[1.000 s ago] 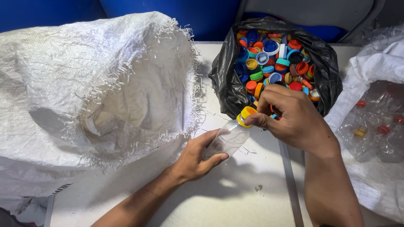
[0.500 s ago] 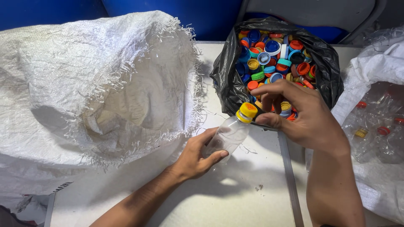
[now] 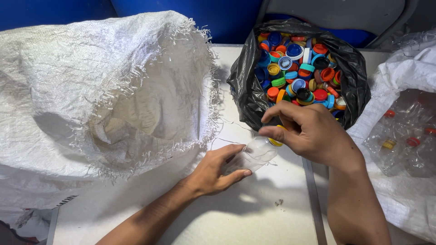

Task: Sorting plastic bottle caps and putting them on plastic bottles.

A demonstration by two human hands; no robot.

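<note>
My left hand [image 3: 217, 169] grips the body of a small clear plastic bottle [image 3: 254, 154] lying tilted just above the white table [image 3: 254, 218]. My right hand [image 3: 309, 131] closes over the bottle's neck, fingers wrapped on its yellow cap [image 3: 275, 141], which shows only as a sliver under the fingers. Both hands sit just in front of a black plastic bag [image 3: 245, 90] full of coloured bottle caps [image 3: 295, 68].
A large white woven sack [image 3: 100, 90] lies open on the left, its frayed mouth facing the hands. Another white sack [image 3: 408, 136] on the right holds clear capped bottles. A blue surface runs behind the table.
The right hand has shifted from pinching the visible yellow cap to covering it. The bottle and both hands have stayed in nearly the same place.
</note>
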